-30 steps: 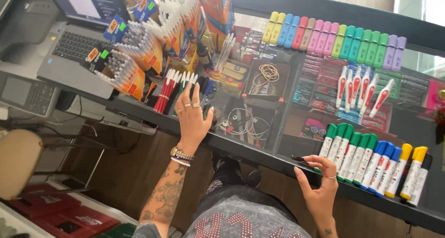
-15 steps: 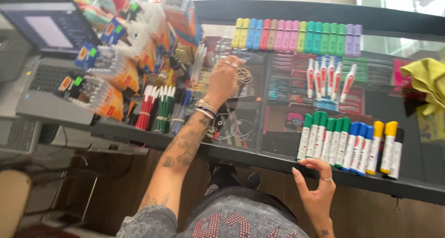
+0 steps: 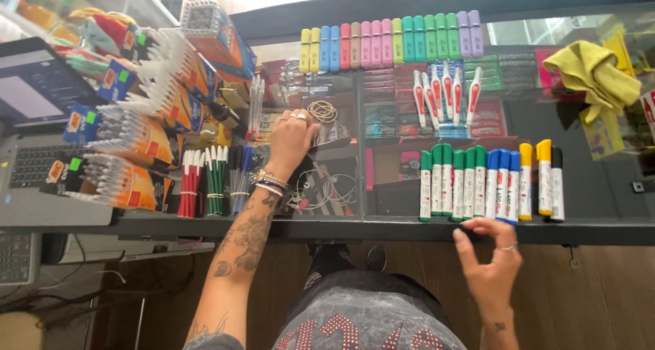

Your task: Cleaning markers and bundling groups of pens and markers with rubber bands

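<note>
Left hand [image 3: 292, 140] lay open reaching toward rubber bands [image 3: 322, 111]; right hand [image 3: 490, 263], empty, fingers curled, steadied on counter edge [image 3: 382, 228].

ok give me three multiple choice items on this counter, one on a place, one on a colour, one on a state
1. Where does the left hand rest?
A. on the glass beside the rubber bands
B. on the laptop
C. on the yellow cloth

2. What colour caps have the leftmost standing markers?
A. yellow
B. green
C. blue

3. How is the right hand?
A. gripping a marker
B. flat on the glass
C. empty, fingertips at the counter edge

A: it lies by the bands. B: green caps start the row. C: it holds nothing.
</note>
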